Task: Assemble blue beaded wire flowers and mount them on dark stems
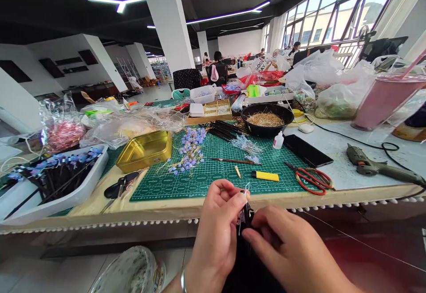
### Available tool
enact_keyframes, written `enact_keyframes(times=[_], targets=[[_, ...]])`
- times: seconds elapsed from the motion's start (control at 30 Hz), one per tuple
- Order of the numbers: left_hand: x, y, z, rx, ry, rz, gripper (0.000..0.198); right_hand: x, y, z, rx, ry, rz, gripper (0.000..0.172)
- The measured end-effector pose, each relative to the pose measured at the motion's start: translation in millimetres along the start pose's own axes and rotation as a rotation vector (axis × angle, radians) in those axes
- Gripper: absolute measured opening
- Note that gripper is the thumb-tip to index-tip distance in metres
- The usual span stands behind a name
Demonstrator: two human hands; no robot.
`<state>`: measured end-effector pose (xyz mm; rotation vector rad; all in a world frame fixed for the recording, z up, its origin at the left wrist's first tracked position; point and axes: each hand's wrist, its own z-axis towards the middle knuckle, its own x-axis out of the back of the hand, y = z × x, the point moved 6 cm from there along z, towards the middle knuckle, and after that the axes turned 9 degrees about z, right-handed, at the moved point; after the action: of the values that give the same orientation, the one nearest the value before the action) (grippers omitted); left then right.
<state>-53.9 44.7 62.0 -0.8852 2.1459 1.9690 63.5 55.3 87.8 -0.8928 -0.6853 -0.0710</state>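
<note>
My left hand (pixel 219 226), with a silver bracelet at the wrist, is in front of the table's edge. Its thumb and fingers pinch a small dark piece with a white thread (pixel 246 192) looped at its top. Close on the right, my right hand (pixel 286 240) has its fingers curled at the lower part of the same dark piece; what its fingertips hold is hidden. Beyond the hands, a yellow lighter (pixel 266 176), a small gold clip (pixel 238 172) and a thin reddish-brown stick (pixel 229 161) lie on the green cutting mat (pixel 193 185).
Blue-purple flower sprigs (pixel 188 151) lie beside a gold tin (pixel 144 151). A white tray (pixel 100 164) of black stems stands left. Red-handled scissors (pixel 313 180), a phone (pixel 308 150) and a glue gun (pixel 382 166) are right. A round container (pixel 133 271) stands below.
</note>
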Motion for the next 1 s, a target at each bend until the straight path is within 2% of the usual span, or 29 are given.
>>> enact_keyframes(times=[0.07, 0.13, 0.23, 0.3, 0.5, 0.6, 0.73, 1.0], targets=[[-0.2, -10, -3, 0.02, 0.009, -0.002, 0.024, -13, 6, -4, -0.011, -0.044, -0.144, 0.011], [1.2, -18, -5, 0.024, 0.012, -0.007, 0.024, -22, 14, -7, -0.052, -0.116, -0.173, 0.009], [6.2, -23, -8, 0.028, 0.026, 0.02, 0.023, -28, 23, -11, -0.096, -0.212, -0.128, 0.024], [9.6, -26, -10, 0.037, 0.034, 0.05, 0.022, -27, 25, -13, -0.073, -0.244, -0.128, 0.03], [15.2, -37, -14, 0.079, 0.039, 0.157, 0.021, -16, 15, -20, 0.16, -0.124, -0.24, 0.029], [16.8, -45, -14, 0.115, 0.041, 0.206, 0.022, -15, 12, -26, 0.202, -0.093, -0.378, 0.023], [19.2, -54, -16, 0.158, 0.035, 0.238, 0.023, -18, 12, -35, 0.236, -0.103, -0.513, 0.024], [21.5, -62, -18, 0.205, -0.016, 0.065, 0.026, -28, 19, -57, 0.33, -0.129, -0.428, 0.021]])
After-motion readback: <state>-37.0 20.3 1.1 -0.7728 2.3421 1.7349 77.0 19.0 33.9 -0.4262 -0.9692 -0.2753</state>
